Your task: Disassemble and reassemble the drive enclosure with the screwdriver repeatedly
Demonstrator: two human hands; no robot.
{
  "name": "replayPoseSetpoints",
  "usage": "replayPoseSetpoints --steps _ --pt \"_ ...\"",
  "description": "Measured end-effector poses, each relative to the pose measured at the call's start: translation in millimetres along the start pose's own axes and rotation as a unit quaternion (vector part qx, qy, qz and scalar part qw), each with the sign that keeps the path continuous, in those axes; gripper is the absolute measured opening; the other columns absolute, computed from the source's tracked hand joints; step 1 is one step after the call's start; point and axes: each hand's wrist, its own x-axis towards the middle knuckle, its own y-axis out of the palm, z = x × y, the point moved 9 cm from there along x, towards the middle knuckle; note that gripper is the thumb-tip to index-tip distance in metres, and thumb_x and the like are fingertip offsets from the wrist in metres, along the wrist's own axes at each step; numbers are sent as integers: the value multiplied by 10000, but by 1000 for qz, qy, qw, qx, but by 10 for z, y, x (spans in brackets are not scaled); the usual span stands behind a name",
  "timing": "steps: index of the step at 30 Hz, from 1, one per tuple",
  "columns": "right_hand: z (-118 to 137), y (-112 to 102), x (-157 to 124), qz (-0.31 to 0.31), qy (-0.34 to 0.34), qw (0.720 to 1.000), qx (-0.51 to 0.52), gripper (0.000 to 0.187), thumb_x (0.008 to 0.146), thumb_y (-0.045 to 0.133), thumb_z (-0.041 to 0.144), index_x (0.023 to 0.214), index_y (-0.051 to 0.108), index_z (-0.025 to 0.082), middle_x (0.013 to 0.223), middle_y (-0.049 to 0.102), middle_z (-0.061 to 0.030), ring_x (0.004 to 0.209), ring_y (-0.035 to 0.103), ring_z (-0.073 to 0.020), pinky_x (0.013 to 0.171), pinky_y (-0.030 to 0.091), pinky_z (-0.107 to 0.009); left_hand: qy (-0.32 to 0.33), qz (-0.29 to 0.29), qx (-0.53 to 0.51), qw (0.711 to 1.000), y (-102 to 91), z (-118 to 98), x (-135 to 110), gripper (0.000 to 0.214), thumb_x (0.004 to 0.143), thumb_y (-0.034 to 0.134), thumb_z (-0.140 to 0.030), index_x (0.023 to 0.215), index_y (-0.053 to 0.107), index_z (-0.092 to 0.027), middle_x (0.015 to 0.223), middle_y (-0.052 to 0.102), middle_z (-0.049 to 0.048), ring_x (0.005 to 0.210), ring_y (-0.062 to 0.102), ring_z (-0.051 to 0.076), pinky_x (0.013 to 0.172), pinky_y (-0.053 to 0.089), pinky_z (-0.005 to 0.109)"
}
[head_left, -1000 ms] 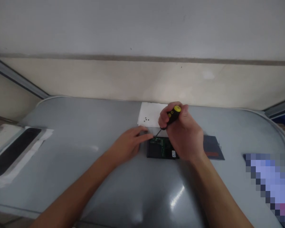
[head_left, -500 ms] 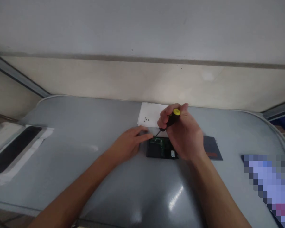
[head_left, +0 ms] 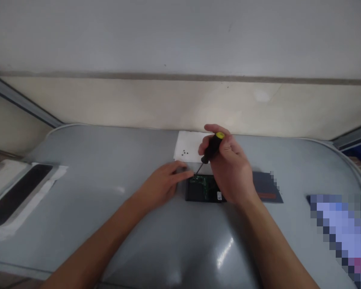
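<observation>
As the head camera looked down, right hand (head_left: 228,170): it was raised above the black case (head_left: 198,194) with the wrist bent. Fingers and thumb were closed around the screwdriver (head_left: 213,147), the index finger reaching over its yellow cap.
Right forearm: it entered from the lower right edge and ran up toward the middle of the table (head_left: 108,160).
Screwdriver: it had a black handle with a yellow cap, tilted with the cap up and to the right. The thin shaft slanted down and left, with its tip at the far left corner of the circuit board (head_left: 202,181).
Left hand (head_left: 162,182): it lay palm down on the table just left of the black case. The fingers were loosely stretched and held nothing, the fingertips touching the case's far left corner beside the screwdriver tip.
Left forearm: it crossed diagonally from the lower left edge.
Black case: it lay flat and open between the hands, the green circuit board showing inside. Its right part was hidden under the right hand.
Dark cover (head_left: 266,186): it lay flat to the right of the right hand, with an orange mark on it, partly hidden.
Paper sheet (head_left: 188,140): white, it lay just beyond the case, with a few small screws (head_left: 184,152) close together on it.
Table: grey and glossy with rounded corners, it showed a glare streak near the front.
Table's left edge: a black slab (head_left: 18,192) rested on white wrapping.
Wall (head_left: 168,36): pale, it had a dark line above a cream band behind the table.
</observation>
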Motion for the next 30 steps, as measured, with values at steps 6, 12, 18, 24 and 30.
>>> replayPoseSetpoints --steps 6,12,18,24,30 --pt "-19 -22 -18 -24 8 999 46 262 1004 632 549 1008 623 287 727 518 20 682 466 -163 693 431 -326 3 -2 6 1000 -5 -10 -3 634 852 424 65 1346 670 -246 1377 660 94 1148 693 196 982 605 360" --pt "0 -34 6 -4 -7 1000 10 272 1022 633 512 951 673 253 868 587 -20 814 552 -161 747 442 -321 3 2 -2 1000 -8 -16 10 615 862 421 71 1334 679 -228 1361 666 102 1134 698 194 979 611 359" --pt "-70 -20 27 -14 11 998 64 350 1066 505 576 1081 670 268 761 542 -4 683 491 -157 667 444 -321 7 2 2 1000 -3 0 -8 605 876 414 52 1345 673 -229 1375 658 105 1135 702 199 971 609 344" --pt "-51 20 5 -11 -1 997 71 307 999 685 525 914 537 270 709 497 35 652 424 -133 642 364 -299 1 8 -3 1000 37 23 -9 647 839 424 71 1358 661 -235 1402 643 102 1176 694 209 1007 605 374" --pt "9 -10 35 28 -9 999 25 310 1056 577 521 956 665 241 882 589 -30 799 555 -157 699 405 -323 8 -2 3 1000 17 -4 -1 636 836 413 82 1337 669 -213 1360 656 109 1096 711 205 952 620 365"
